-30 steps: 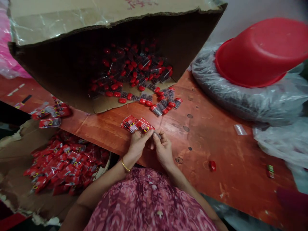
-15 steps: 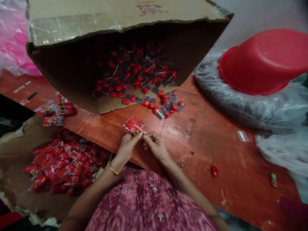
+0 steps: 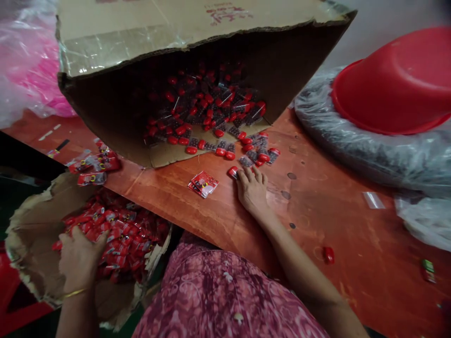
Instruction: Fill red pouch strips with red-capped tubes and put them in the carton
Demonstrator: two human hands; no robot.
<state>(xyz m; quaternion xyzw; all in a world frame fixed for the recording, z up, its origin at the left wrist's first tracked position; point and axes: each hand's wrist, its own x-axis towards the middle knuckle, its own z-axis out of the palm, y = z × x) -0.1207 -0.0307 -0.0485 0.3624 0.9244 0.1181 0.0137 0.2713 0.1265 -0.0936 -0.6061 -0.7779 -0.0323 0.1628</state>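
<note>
Left hand has moved off the table into the red sachet pile, grip hidden — can't tell. Right hand lies spread, fingertips just right of a red-capped tube — the nearer hand.

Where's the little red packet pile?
In the head view, the red packets lie on the tabletop, left of the right hand, near the cardboard box.
</note>
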